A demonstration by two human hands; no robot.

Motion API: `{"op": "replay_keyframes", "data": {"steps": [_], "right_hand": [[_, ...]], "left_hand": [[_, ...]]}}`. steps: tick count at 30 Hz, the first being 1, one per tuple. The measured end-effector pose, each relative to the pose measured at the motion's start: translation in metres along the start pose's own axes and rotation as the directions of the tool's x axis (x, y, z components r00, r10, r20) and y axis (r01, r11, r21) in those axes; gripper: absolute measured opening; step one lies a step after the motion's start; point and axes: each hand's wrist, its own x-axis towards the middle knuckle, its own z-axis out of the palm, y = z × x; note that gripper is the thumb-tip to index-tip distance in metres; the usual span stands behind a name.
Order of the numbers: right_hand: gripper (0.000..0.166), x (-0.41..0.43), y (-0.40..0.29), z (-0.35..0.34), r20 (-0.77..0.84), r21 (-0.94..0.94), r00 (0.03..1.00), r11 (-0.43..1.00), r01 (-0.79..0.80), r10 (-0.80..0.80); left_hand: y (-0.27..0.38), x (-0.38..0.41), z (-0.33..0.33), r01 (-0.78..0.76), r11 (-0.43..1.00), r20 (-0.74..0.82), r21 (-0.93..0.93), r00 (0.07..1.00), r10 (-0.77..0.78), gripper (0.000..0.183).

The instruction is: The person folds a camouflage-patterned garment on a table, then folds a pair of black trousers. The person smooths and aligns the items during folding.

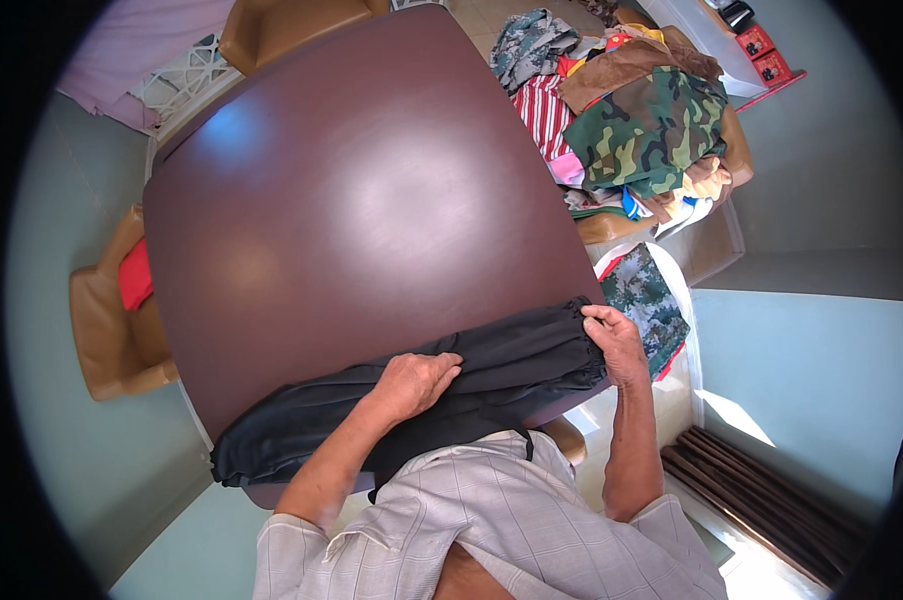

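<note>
A long black cloth garment with gathered, elastic-looking ends lies across the near edge of the dark red-brown table. Part of its cloth hangs over that edge against my shirt. My left hand rests palm down on the middle of the garment, thumb a little apart from the fingers. At the right end, my right hand has the gathered hem between thumb and fingers, near the table's right corner. The garment's far left end lies beyond my left forearm.
A heap of clothes, with a camouflage piece on top, fills a tan chair at the right. Below it sits folded camouflage cloth. Another tan chair with red cloth stands left; a third chair is beyond the table.
</note>
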Motion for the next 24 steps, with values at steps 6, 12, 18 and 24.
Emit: {"op": "replay_keyframes", "data": {"steps": [6,12,18,24], "right_hand": [[0.051,0.0,-0.008,-0.002,0.065,-0.006,0.996,0.998,0.056,-0.056],[0.044,0.004,-0.008,-0.002,0.09,0.132,0.992,0.989,0.071,-0.083],[0.031,0.007,-0.001,-0.018,0.202,0.293,0.979,0.955,-0.052,-0.009],[0.009,0.009,0.008,-0.027,0.245,0.36,0.969,0.93,-0.076,-0.016]], "left_hand": [[-0.015,-0.022,-0.018,-0.079,0.995,-0.218,0.067,0.972,0.092,0.041],[-0.051,-0.084,-0.013,0.096,0.989,-0.634,0.117,0.773,0.0,0.034],[-0.063,-0.124,-0.01,0.224,0.962,-0.693,0.155,0.718,-0.056,0.039],[-0.067,-0.119,-0.007,0.215,0.957,-0.674,0.196,0.739,-0.028,0.046]]}}
